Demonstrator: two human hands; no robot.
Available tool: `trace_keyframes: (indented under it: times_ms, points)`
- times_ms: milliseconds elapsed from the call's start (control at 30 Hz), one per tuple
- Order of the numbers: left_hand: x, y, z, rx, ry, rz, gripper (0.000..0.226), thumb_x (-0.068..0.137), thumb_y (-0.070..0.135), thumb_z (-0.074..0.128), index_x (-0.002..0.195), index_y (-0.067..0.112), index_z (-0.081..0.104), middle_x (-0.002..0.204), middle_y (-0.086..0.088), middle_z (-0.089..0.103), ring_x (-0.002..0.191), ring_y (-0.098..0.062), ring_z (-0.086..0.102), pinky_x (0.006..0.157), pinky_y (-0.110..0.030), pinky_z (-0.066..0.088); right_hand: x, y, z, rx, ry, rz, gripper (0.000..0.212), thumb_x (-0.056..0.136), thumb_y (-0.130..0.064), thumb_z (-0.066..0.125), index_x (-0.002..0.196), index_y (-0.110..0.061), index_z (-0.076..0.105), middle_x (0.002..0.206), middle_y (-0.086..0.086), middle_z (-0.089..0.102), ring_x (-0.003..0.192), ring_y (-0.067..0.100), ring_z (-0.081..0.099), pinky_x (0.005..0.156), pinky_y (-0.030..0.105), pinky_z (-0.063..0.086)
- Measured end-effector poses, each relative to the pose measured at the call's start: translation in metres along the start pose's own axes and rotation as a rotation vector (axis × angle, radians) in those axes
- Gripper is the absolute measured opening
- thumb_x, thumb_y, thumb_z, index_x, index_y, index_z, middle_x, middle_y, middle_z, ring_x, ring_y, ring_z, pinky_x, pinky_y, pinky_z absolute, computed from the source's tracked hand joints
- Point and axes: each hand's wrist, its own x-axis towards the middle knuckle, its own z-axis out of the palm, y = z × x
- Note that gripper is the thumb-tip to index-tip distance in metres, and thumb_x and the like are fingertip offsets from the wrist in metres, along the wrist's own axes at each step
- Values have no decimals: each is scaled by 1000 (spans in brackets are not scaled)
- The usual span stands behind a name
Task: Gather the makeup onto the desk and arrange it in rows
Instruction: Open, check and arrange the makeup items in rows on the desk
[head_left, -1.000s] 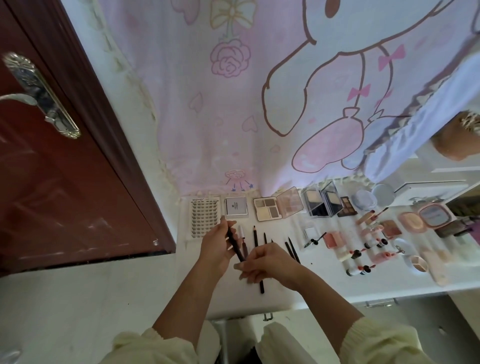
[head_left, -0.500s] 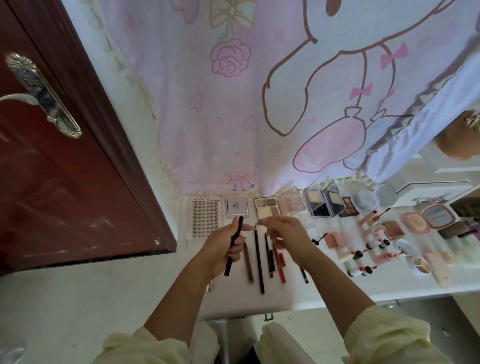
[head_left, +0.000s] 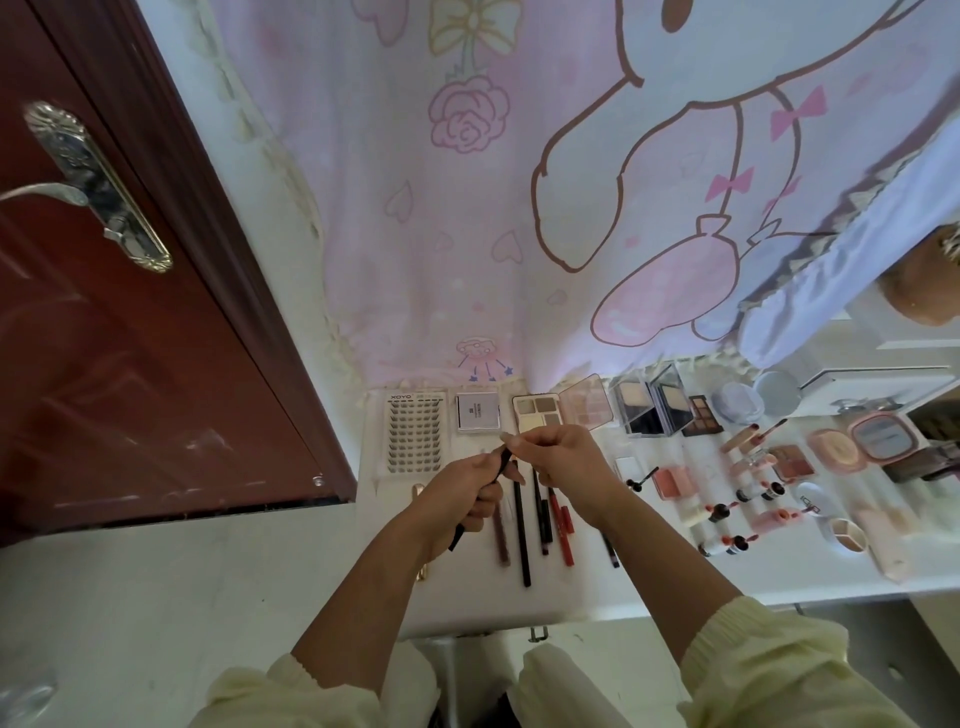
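over the left end of the white desk (head_left: 571, 603), both hands meet just above the pencil row.

left hand (head_left: 467, 501): fingers curled round a slim black pencil (head_left: 501, 464), held slanted. its lower end pokes out below the palm and its upper end points toward the other hand.

right hand (head_left: 569, 465): thumb and forefinger pinch the pencil's upper tip. whether a cap sits there, cannot tell.

desk beneath the hands: pencils lie side by side, roughly parallel: brown pencil (head_left: 502, 535), long black pencil (head_left: 521, 540), dark pencil (head_left: 543, 525), red pencils (head_left: 563, 527). one more dark stick (head_left: 611, 552) is partly hidden by the right forearm.

back row along the pink curtain (head_left: 519, 234), left to right: lash tray (head_left: 415, 434), square compact (head_left: 478, 413), open eyeshadow palette (head_left: 537, 413), clear-case compacts (head_left: 647, 408).

right half of the desk: lip tubes (head_left: 727, 543), a blush pan (head_left: 672, 480), round compacts (head_left: 836, 449), in loose rows.
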Motion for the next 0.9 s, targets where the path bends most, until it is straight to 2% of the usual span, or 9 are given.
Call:
trace_keyframes:
  times_ms: [100,233,367,533,633,733,800,900]
  points:
    - [2,0,-1,26,-1,-17,37,103,39,35,92,14,60,58,7,27,48,-5,20,44,-16,17,0,3,0,29,-2,11,19,86,-32,71,81,-15,78,63,12,43,53,16,25,51,26,25]
    - [3,1,-1,32,-21,-28,37,102,43,36,92,17,60,59,6,27,49,-6,20,43,-17,17,1,5,-3,55,9,31,17,87,-27,70,82,-13,78,58,6,38,50,13,27,50,23,26]
    - [3,0,0,-5,-27,-49,38,100,46,40,100,15,64,60,6,29,50,-6,22,45,-18,18,2,6,-6,85,16,49,20,87,-24,70,89,-5,76,55,1,42,48,9,29,49,18,30]
    - [3,1,0,-76,-16,-81,45,99,44,45,104,6,68,64,2,49,50,-7,34,44,-17,23,2,4,-5,104,20,92,27,83,-32,74,84,-5,75,61,6,42,53,13,34,55,23,32]
    - [6,2,0,-219,26,-74,40,102,37,42,99,3,64,64,0,49,50,-7,35,41,-17,24,3,5,-3,129,97,127,29,85,-40,70,79,-12,74,59,-1,48,51,10,41,54,22,35]
    - [10,3,-5,-534,171,-21,35,103,31,39,93,4,59,64,-1,48,50,-7,39,38,-16,28,1,9,-2,153,201,152,23,90,-27,65,82,-8,73,58,-1,48,49,10,40,49,19,34]
    - [14,2,-11,-716,257,21,35,103,31,37,91,5,57,66,-2,47,53,-8,39,38,-15,30,-4,12,2,98,124,166,26,91,-24,64,80,-2,74,57,0,48,48,11,40,46,18,31]
    - [21,1,-13,-835,330,54,36,104,30,34,92,5,56,70,-3,44,59,-10,38,40,-16,33,-15,14,16,-78,-171,190,39,90,-40,64,82,-4,76,56,-4,58,51,9,48,47,18,35]
